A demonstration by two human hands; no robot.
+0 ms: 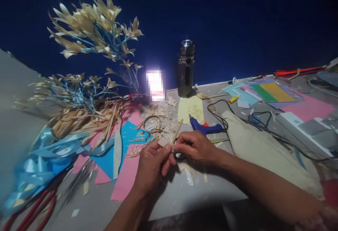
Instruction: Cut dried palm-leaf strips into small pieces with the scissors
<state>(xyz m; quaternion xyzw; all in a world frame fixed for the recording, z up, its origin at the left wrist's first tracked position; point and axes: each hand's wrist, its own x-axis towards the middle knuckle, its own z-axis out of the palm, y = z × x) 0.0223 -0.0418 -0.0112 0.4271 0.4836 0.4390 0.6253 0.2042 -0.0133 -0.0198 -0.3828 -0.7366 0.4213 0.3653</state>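
Note:
My left hand [154, 158] and my right hand [195, 146] meet over the middle of the table, fingertips pinched close together. A thin tan strip [177, 131], like dried husk or wood, sticks up from between them; its lower end is hidden by the fingers. A small pale flat piece [163, 143] shows at the left thumb and forefinger. Just beyond my right hand lies a blue glue gun [204, 127]. Pale shavings [167, 123] and a roll of tape [152, 124] lie past my left hand.
Dried-leaf branches with blue stems [105, 41] rise at the back left. Light-blue ribbon [50, 153] and red-handled scissors [37, 210] lie left. A dark flask [186, 70] stands at the back near a bright light [155, 85]. Right are a cream cloth [264, 153] and a power strip [303, 132].

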